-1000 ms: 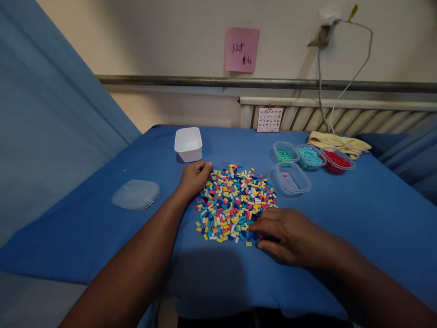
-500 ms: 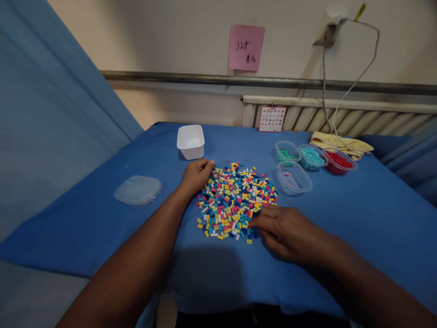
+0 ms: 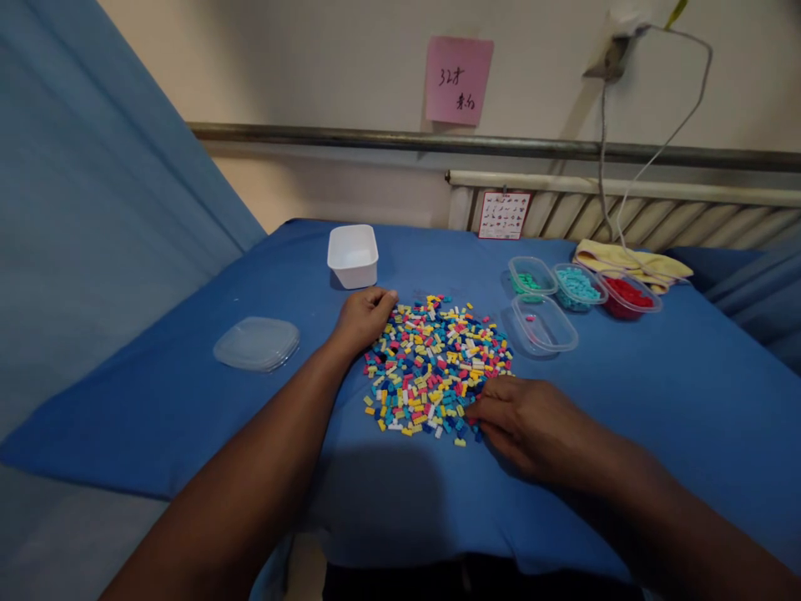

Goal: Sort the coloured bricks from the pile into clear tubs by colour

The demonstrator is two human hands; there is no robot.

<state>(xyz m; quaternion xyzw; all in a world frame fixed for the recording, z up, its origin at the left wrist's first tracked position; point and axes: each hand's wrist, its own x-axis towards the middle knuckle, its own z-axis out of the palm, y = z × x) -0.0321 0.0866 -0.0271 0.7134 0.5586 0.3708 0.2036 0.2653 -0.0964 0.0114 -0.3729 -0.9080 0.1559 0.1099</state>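
Observation:
A spread of small toy building bricks [image 3: 431, 367] in yellow, pink, blue, teal and white lies on the blue cloth before me. At its upper left edge rests my left hand [image 3: 364, 317], fingers curled and thumb against them; whatever is inside them is hidden. My right hand [image 3: 522, 421] is at the lower right edge of the bricks, its thumb and fingertips brought together. A reddish brick [image 3: 473, 421] shows at those fingertips and seems pinched between them. Just beyond the right hand stands a clear tub [image 3: 560, 345] with a pink brick in it.
Clear tubs of green bricks [image 3: 529, 282], light-blue bricks [image 3: 576, 284] and red bricks [image 3: 627, 294] stand at the back right, by a yellow cloth [image 3: 644, 265]. A white tub [image 3: 354, 271] is at the back; stacked clear lids [image 3: 256, 342] lie left. A cable [image 3: 685, 113] hangs down the wall.
The whole view has shifted slightly. My right hand has stayed at the lower right edge of the bricks, moving a little to the right. My left hand keeps its place.

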